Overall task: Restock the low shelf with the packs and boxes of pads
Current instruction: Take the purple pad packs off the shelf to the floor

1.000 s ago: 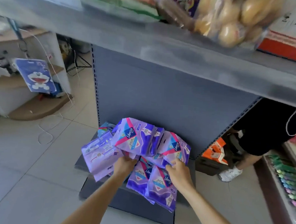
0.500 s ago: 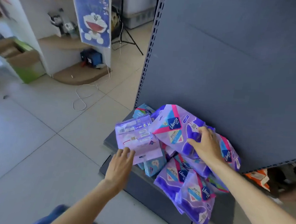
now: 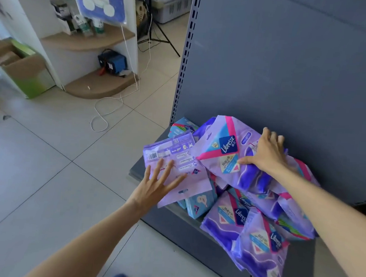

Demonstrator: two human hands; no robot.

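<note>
Nearest the camera, two bare forearms reached out toward the low grey shelf (image 3: 139,170). The left hand (image 3: 153,190) lay flat with its fingers spread wide, gripping nothing, the fingertips resting on a pale purple pack turned back-side up (image 3: 176,161), its barcode just beyond the fingers. That pack's near corner jutted out past the shelf's front edge, right beside the palm. Under it, to the right of the left hand, one light blue pack (image 3: 199,201) stood at the shelf's front lip.

Right of that, three purple Libresse packs (image 3: 257,239) could be counted at the near corner, the nearest one drooping well over the front edge of the shelf. More packs lay beneath the heap; how many could not be told.

Farther in, the right hand (image 3: 267,152) pressed palm-down with fingers loosely open on the large top Libresse pack (image 3: 224,149), thumb on its printed face, not closed round it. Past the right hand's fingertips stood the grey back panel (image 3: 289,70), touching or nearly touching the heap. Beyond the left hand, one teal-blue box (image 3: 181,127) sat in the shelf's far left corner against the perforated upright (image 3: 183,59).

To the left of the left hand the tiled floor (image 3: 47,162) lay open up to a white cable (image 3: 106,112) loop and a cardboard carton (image 3: 21,68) farther off.
</note>
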